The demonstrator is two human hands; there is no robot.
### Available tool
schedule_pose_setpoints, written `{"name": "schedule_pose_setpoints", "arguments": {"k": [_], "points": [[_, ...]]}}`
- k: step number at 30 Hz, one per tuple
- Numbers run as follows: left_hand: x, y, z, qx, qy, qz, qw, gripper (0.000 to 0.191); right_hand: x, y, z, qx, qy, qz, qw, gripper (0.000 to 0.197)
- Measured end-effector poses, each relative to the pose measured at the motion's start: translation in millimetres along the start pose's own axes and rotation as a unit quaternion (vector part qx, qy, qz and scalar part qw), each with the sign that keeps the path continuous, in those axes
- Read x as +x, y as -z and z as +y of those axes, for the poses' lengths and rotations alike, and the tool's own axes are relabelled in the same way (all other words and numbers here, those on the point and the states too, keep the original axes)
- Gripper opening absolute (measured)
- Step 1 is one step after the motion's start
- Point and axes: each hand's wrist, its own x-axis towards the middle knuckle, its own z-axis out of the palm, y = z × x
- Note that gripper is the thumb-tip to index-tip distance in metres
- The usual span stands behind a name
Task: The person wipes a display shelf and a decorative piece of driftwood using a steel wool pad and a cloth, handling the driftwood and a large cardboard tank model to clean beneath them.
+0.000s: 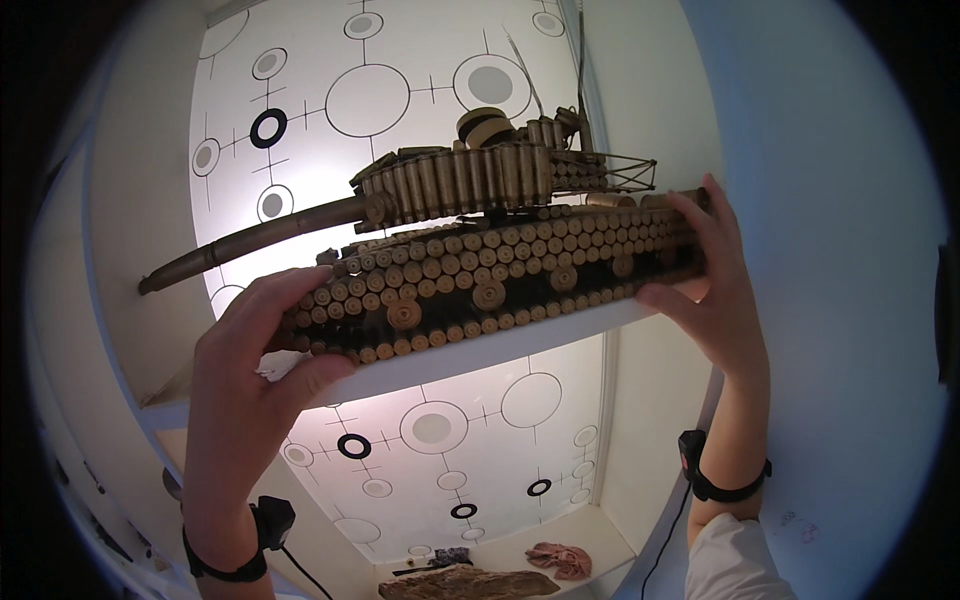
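A model tank [510,255], built of brass cartridge cases, spans the middle of the view. Its long gun barrel [255,241] points left, and two thin antennas rise from the turret [457,180]. My left hand [262,337] grips the front end of the hull, thumb low and fingers over the top. At the rear end, my right hand [705,262] holds the hull with its thumb under the side and its fingers behind. The tank is at the front edge of a white shelf [480,367]; whether its underside touches the shelf cannot be told.
A lower shelf holds a rough brown slab [465,582], a crumpled pink cloth [559,559] and a small dark object [450,556]. Side walls [652,97] bound the niche. Black wrist devices with cables [276,520] are strapped to both my wrists.
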Motion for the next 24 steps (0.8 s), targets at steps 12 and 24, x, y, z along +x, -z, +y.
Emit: {"name": "schedule_pose_setpoints", "arguments": {"k": [12, 24], "points": [[-14, 13, -3, 0.044, 0.034, 0.074, 0.996, 0.046, -6, 0, -1, -0.021, 0.017, 0.008, 1.000, 0.081], [-8, 44, -36, 0.183, 0.093, 0.094, 0.974, 0.018, -9, 2, 16, -0.056, 0.049, -0.008, 0.997, 0.076]]}}
